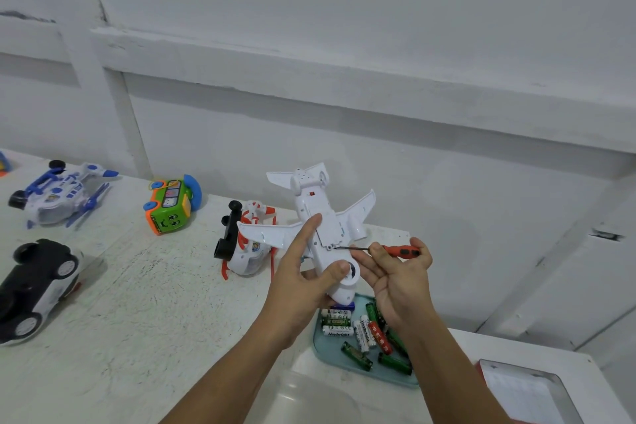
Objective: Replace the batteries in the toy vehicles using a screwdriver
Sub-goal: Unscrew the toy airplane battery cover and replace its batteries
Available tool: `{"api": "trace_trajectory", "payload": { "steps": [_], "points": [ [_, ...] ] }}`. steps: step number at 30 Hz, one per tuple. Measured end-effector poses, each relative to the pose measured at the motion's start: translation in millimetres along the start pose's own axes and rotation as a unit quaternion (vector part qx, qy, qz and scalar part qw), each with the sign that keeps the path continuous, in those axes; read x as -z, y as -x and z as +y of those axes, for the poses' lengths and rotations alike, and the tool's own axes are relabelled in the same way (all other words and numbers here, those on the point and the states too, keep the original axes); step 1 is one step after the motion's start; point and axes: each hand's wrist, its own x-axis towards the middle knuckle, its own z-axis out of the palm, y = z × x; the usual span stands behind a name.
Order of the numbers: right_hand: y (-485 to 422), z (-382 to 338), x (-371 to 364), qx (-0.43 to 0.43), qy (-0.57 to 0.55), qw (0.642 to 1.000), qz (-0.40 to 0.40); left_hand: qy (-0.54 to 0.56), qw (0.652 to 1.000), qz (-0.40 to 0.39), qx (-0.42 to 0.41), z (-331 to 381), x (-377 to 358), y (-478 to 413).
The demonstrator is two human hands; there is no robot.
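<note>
- Batteries (358,330) lie loose in a teal tray (323,353) on the surface (155,303), right under both wrists. The tray looks like the safest place for the screw if it comes out, as it cannot roll away there.
- Right hand (399,279) has a narrow grip on the screwdriver (401,250), fingertips pinched round the red handle. Rolling the handle between the fingers while pressing lightly along the shaft should hold the tip in the slot.
- Left hand (303,286) has its grip on the toy plane (327,217), thumb curled over the nose end and forefinger laid straight along the belly. The plane is held in the air, belly up, above the tray. A firm hold matters, since any twist of the plane would likely throw the tip out.
- Screwdriver tip meets a small screw (329,247) at the edge of the battery cover. The shaft seems to come in at a slant, so squaring it to the screw head would lower the risk of stripping it. Whether the screw is going in or out cannot be told.
- Farther back on the surface stand an orange-and-white toy (247,244), a green bus (170,207), a black-and-white car (38,286) and a blue helicopter (58,196), all well apart from the work.
</note>
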Motion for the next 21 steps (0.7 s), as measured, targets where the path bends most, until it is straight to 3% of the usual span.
{"api": "trace_trajectory", "payload": {
  "steps": [21],
  "points": [
    [-8.3,-0.8,-8.0,-0.025,0.006,1.0,-0.009,-0.011,1.0,0.017,0.002,-3.7,13.1,-5.8]
  ]
}}
